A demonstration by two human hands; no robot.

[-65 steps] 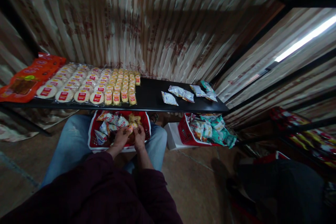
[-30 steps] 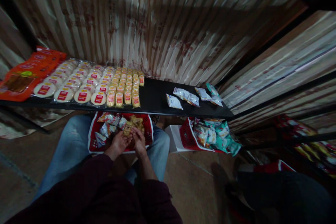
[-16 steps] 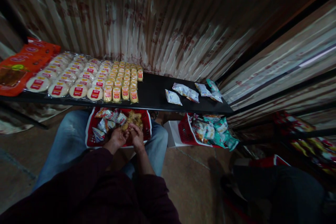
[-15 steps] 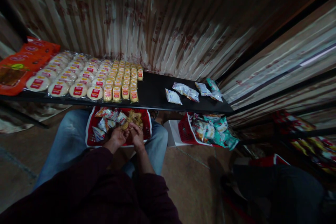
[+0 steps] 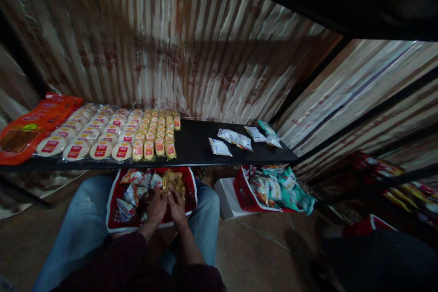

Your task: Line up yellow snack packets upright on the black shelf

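A red basket with a white rim point(image 5: 109, 212) sits between my knees below the shelf. In its right part lies a bunch of small golden-wrapped snack packets point(image 5: 175, 179). My left hand point(image 5: 157, 206) and my right hand point(image 5: 176, 205) come together at the near side of that bunch, fingers bent in around golden packets. Their fingertips are partly hidden, so how many packets they hold is unclear. To the left in the basket, beside my left hand, lie white, red and blue snack bags point(image 5: 131, 194).
On the black shelf point(image 5: 191, 146) stand rows of round white packaged cakes point(image 5: 101, 150), small yellow packs point(image 5: 148, 149), an orange bag point(image 5: 37, 118) and loose white bags point(image 5: 236, 139). A second red basket point(image 5: 243, 195) holds teal and white bags. Another person's leg point(image 5: 379, 260) is at right.
My view has tilted up, so shelf and baskets appear lower. Both hands have moved from above the basket's middle to the near side of the golden packets, closer together.
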